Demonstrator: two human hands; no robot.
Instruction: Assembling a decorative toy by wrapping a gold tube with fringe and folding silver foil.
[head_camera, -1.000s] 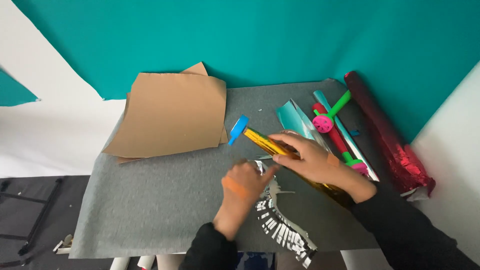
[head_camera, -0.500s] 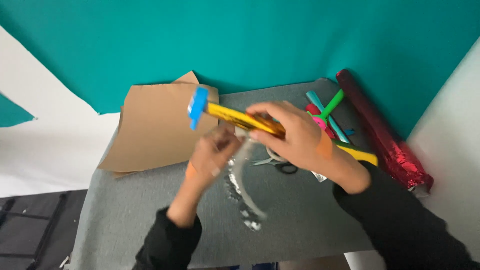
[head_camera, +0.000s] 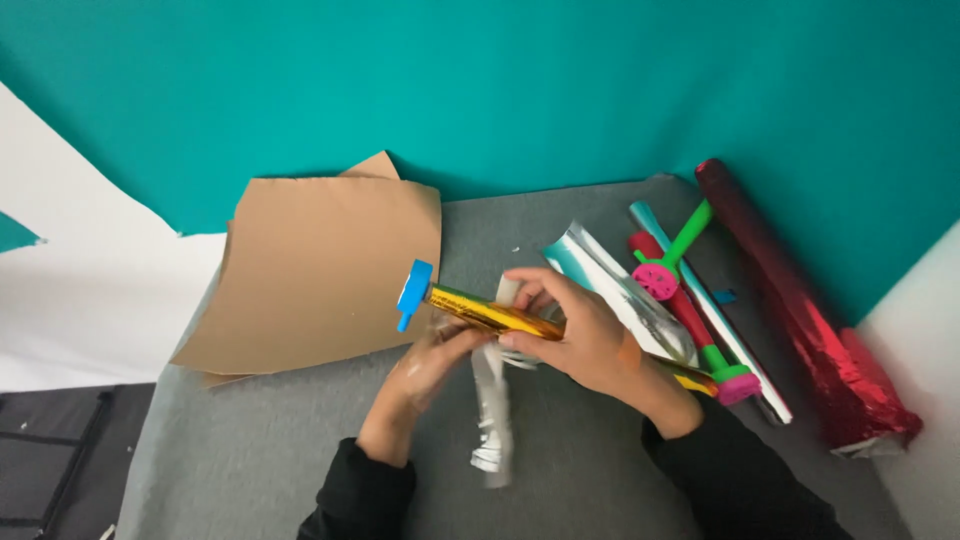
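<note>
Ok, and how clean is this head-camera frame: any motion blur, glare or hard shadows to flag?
Head view: the left hand and the silver fringed strip are smeared by motion; the right hand is sharper. The gold foil tube and red foil roll show bright glints. Lighting is even, with only soft shadows under the brown card sheets; background is in focus.

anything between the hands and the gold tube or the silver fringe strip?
Nothing visible. The right hand already grips the gold tube, and the left hand is at the silver fringe strip under it.
</note>
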